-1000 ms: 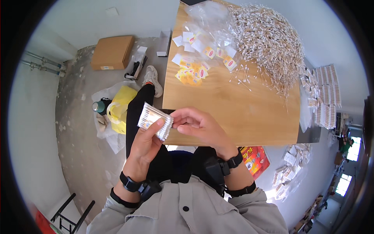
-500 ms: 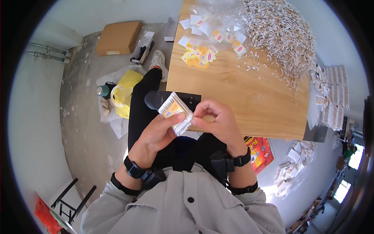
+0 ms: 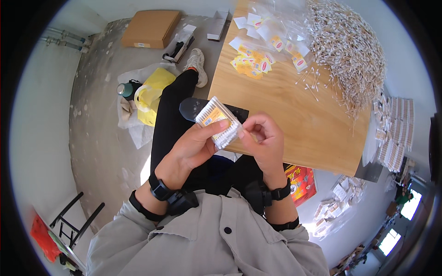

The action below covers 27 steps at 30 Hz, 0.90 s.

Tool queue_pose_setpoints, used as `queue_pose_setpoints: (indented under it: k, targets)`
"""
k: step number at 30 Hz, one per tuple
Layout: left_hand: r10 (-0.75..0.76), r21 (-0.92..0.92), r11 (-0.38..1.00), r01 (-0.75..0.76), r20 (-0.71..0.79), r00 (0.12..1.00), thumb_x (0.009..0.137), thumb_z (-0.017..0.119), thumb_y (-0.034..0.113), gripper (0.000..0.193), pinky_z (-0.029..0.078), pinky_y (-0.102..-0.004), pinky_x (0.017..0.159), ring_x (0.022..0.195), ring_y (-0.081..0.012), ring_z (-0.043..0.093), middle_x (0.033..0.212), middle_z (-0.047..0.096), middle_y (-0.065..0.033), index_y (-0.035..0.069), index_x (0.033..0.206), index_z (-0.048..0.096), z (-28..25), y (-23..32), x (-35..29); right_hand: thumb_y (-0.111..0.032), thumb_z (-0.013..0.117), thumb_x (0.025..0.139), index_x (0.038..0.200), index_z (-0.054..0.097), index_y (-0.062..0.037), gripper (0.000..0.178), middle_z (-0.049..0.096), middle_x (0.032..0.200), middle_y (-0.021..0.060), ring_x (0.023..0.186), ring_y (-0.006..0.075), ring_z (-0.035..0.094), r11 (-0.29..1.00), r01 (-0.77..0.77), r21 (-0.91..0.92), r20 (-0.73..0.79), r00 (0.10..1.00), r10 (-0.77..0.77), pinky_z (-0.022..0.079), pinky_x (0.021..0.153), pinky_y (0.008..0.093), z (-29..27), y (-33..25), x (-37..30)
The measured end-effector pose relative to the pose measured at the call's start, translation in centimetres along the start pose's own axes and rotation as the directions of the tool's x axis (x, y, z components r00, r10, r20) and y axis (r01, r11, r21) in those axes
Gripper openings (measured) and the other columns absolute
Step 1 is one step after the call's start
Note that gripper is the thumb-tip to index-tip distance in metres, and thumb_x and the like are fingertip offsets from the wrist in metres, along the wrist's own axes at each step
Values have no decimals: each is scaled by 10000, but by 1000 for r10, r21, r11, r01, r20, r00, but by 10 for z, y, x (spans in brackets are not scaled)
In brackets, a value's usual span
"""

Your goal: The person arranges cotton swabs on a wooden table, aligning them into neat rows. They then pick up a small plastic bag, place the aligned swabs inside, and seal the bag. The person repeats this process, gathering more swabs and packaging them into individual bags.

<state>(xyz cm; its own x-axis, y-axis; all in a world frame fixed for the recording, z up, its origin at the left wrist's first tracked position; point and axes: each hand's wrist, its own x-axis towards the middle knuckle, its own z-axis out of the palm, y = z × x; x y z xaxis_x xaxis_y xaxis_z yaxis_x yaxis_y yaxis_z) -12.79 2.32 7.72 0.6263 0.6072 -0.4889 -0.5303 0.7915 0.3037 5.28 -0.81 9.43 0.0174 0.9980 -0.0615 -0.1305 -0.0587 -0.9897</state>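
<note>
My left hand [image 3: 193, 146] is closed round a flat clear pack of cotton swabs [image 3: 217, 110], its thumb lying across the front. The swabs sit side by side in a tilted row, with a yellow and white card showing through. On the pack's right edge, the thumb and fingertip of my right hand [image 3: 265, 145] pinch together at the clear wrap. Both hands are over my lap at the near edge of the wooden table [image 3: 294, 119]. Exactly how the wrap lies between the right fingertips is too small to tell.
A large heap of loose cotton swabs [image 3: 347, 55] covers the table's far right. Yellow and white cards [image 3: 251, 66] and clear bags [image 3: 281, 20] lie at its far left. Finished-looking packs [image 3: 399, 124] are stacked beyond the right edge. A yellow bag [image 3: 154, 89] and cardboard box [image 3: 152, 28] stand on the floor.
The view has shifted, so the table appears farther right. Both hands keep their hold on the pack; my right fingers still pinch its edge, with the hand turned slightly more upright.
</note>
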Motion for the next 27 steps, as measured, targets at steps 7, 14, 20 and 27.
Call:
queue_pose_setpoints:
  k: [7,14,20,27]
  targets:
    - [137,9,991,-137,-139,981,935,682,184,321,565,-299,824,976,-162,676,1078,685,-72,30,1206,601,3,2,7,-36,721,881,1096,560,30,277,662,962,93,831,111,653,942,-295,157,-36,952,304,521,768,237,21,2,2]
    - [123,-86,987,-134,-119,985,968,630,257,302,575,-278,728,880,-159,697,1031,700,-68,55,1190,599,-5,6,10,-44,678,911,1064,580,6,189,658,919,78,800,109,649,909,-282,308,20,957,290,524,727,230,18,12,8]
    - [119,-164,976,-145,-157,980,967,634,265,306,576,-264,687,864,-141,699,1036,707,-53,59,1190,600,-8,6,8,-24,665,903,1077,583,-4,193,633,898,43,776,95,621,960,-174,219,-89,976,198,511,704,229,34,9,10]
    - [258,-158,943,-294,-216,942,943,672,186,290,563,-352,859,972,-198,675,1085,684,-103,37,1178,593,-3,9,10,-36,745,836,1015,635,-39,210,567,897,7,747,64,548,986,-5,-167,-48,999,-3,445,641,208,50,-5,4]
